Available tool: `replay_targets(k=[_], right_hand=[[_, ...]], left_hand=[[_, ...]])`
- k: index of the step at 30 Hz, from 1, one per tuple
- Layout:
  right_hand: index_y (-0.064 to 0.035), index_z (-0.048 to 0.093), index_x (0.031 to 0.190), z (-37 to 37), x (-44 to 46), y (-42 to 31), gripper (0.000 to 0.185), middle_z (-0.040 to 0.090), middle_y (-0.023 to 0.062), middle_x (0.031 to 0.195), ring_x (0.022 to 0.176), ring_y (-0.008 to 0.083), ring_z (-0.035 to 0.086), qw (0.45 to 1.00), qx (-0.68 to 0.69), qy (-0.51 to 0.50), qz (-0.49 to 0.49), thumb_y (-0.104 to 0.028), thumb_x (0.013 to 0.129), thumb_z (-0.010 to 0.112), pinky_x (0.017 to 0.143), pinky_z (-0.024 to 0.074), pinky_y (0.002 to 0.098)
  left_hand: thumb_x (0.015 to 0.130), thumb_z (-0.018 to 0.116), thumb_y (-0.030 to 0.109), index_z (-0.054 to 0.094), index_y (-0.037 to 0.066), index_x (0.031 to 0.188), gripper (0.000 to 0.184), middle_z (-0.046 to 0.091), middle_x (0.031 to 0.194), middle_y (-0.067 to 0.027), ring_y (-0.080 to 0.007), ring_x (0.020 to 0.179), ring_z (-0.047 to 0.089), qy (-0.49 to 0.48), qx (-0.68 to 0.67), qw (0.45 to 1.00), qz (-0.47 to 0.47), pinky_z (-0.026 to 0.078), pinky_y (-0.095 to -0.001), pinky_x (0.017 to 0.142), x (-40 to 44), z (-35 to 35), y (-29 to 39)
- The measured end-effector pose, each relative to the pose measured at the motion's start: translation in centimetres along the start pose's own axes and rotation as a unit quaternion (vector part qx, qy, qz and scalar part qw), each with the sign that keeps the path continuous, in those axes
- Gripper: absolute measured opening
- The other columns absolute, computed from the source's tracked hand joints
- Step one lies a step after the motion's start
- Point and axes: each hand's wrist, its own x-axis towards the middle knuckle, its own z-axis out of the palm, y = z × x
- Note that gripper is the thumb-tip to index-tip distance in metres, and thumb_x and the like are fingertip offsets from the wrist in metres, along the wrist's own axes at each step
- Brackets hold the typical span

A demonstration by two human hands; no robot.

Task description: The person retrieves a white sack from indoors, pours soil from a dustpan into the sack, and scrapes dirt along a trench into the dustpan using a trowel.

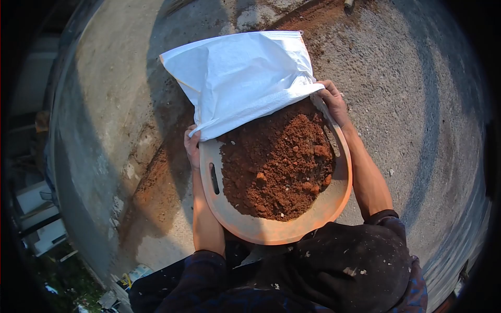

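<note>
A white woven sack point(250, 68) lies with its mouth drawn over the far part of an orange, dust-coated basin point(276, 237). Crumbly red-brown soil point(282, 167) is heaped in the basin, and its far part is hidden under the sack. My left hand point(192, 146) is closed on the sack's edge at the basin's left rim. On the right, my right hand point(332, 101) grips the sack's other corner against the rim. The basin's near rim is close to my body. A slot handle shows in its left side.
Grey concrete ground point(386, 104) surrounds the basin. A strip of red soil point(156, 182) runs along the ground to the left, with more soil beyond the sack. A small yellow-and-white packet point(136, 275) lies at lower left, near plants point(78, 287).
</note>
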Motion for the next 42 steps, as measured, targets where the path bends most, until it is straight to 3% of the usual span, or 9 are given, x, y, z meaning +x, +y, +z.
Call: replay_targets(k=[8, 17, 19, 22, 26, 28, 31, 34, 42], right_hand=[[-0.0054, 0.055, 0.095, 0.5, 0.7, 1.5, 0.017, 0.062, 0.002, 0.082, 0.072, 0.0059, 0.056, 0.993, 0.043, 0.093, -0.06, -0.021, 0.095, 0.061, 0.065, 0.0463, 0.0213], [-0.004, 0.057, 0.101, -2.1, -2.1, -1.2, 0.017, 0.06, 0.0056, 0.1, 0.096, 0.0114, 0.056, 0.968, -0.188, 0.007, -0.168, -0.019, 0.093, 0.059, 0.088, 0.0443, 0.0277], [-0.0044, 0.058, 0.102, -3.6, -3.1, -0.5, 0.018, 0.057, 0.0064, 0.108, 0.1, 0.0127, 0.055, 0.966, -0.204, 0.016, -0.157, -0.014, 0.087, 0.062, 0.089, 0.044, 0.0285], [-0.0034, 0.057, 0.101, -4.6, -4.5, 0.8, 0.021, 0.05, 0.0066, 0.111, 0.102, 0.015, 0.053, 0.999, 0.012, 0.03, -0.016, -0.009, 0.081, 0.06, 0.091, 0.0447, 0.0305], [-0.0045, 0.05, 0.095, -2.9, -3.7, 2.6, 0.017, 0.051, 0.0087, 0.113, 0.103, 0.0172, 0.052, 0.975, 0.205, -0.017, -0.086, -0.014, 0.083, 0.058, 0.097, 0.0438, 0.0328], [-0.0048, 0.049, 0.094, -1.9, -4.4, 2.6, 0.017, 0.05, 0.0091, 0.114, 0.104, 0.0169, 0.051, 0.973, 0.22, 0.028, -0.067, -0.014, 0.084, 0.058, 0.097, 0.0447, 0.0332], [-0.0041, 0.051, 0.097, -1.3, -4.6, 2.0, 0.014, 0.055, 0.0085, 0.107, 0.098, 0.0145, 0.056, 0.97, 0.226, 0.057, -0.067, -0.016, 0.091, 0.056, 0.089, 0.0504, 0.031], [-0.0026, 0.056, 0.1, -0.5, -4.8, 1.1, 0.021, 0.063, 0.0035, 0.086, 0.073, 0.007, 0.058, 0.977, 0.173, 0.121, -0.031, -0.023, 0.1, 0.05, 0.068, 0.0514, 0.0215], [-0.0009, 0.052, 0.099, 2.0, -3.1, -1.1, 0.026, 0.062, 0.0057, 0.086, 0.074, 0.0074, 0.058, 0.965, 0.051, 0.228, -0.123, -0.027, 0.1, 0.051, 0.065, 0.0494, 0.0218]], left_hand=[[0.09, 0.063, 0.021, 0.052, 0.007, 0.097, 0.019, 0.055, 0.09, -0.0041, -0.0137, 0.082, 0.055, 0.105, 0.03, 0.994, -0.024, 0.047, -0.0309, 0.075, -0.7, 3.9, 1.8], [0.094, 0.058, 0.017, 0.054, 0.005, 0.089, 0.014, 0.056, 0.087, -0.0023, -0.0101, 0.078, 0.049, -0.019, 0.163, 0.975, 0.15, 0.039, -0.0259, 0.075, -0.6, 2.4, 4.1], [0.093, 0.058, 0.014, 0.054, 0.004, 0.093, 0.011, 0.056, 0.095, -0.0033, -0.0123, 0.094, 0.05, -0.139, 0.125, 0.97, 0.156, 0.039, -0.0289, 0.086, -0.4, 2.4, 4.3], [0.092, 0.059, 0.012, 0.054, 0.004, 0.097, 0.011, 0.055, 0.105, -0.0051, -0.0146, 0.111, 0.046, -0.113, 0.153, 0.982, 0.019, 0.035, -0.0324, 0.098, -1.6, 2.6, 4.6], [0.091, 0.059, 0.014, 0.054, 0.006, 0.101, 0.014, 0.053, 0.112, -0.0062, -0.0168, 0.121, 0.042, -0.137, 0.099, 0.986, 0.005, 0.032, -0.0355, 0.104, -0.6, 0.3, 2.1], [0.093, 0.059, 0.019, 0.053, 0.009, 0.105, 0.018, 0.054, 0.112, -0.0063, -0.019, 0.117, 0.046, -0.063, -0.04, 0.997, 0.0, 0.036, -0.0377, 0.101, -1.4, 1.3, 0.8], [0.095, 0.057, 0.03, 0.052, 0.01, 0.108, 0.024, 0.055, 0.113, -0.0069, -0.0211, 0.113, 0.05, 0.024, -0.054, 0.997, -0.057, 0.039, -0.0387, 0.098, -1.9, 2.3, 0.7], [0.095, 0.055, 0.039, 0.052, 0.009, 0.11, 0.034, 0.055, 0.114, -0.0086, -0.0221, 0.109, 0.052, 0.055, -0.025, 0.997, -0.057, 0.04, -0.0393, 0.096, -1.8, 3.3, 0.8], [0.095, 0.05, 0.05, 0.05, 0.006, 0.122, 0.051, 0.055, 0.121, -0.0112, -0.0234, 0.114, 0.051, 0.055, -0.019, 0.998, -0.037, 0.039, -0.0389, 0.097, -0.6, 6.8, 1.7]])
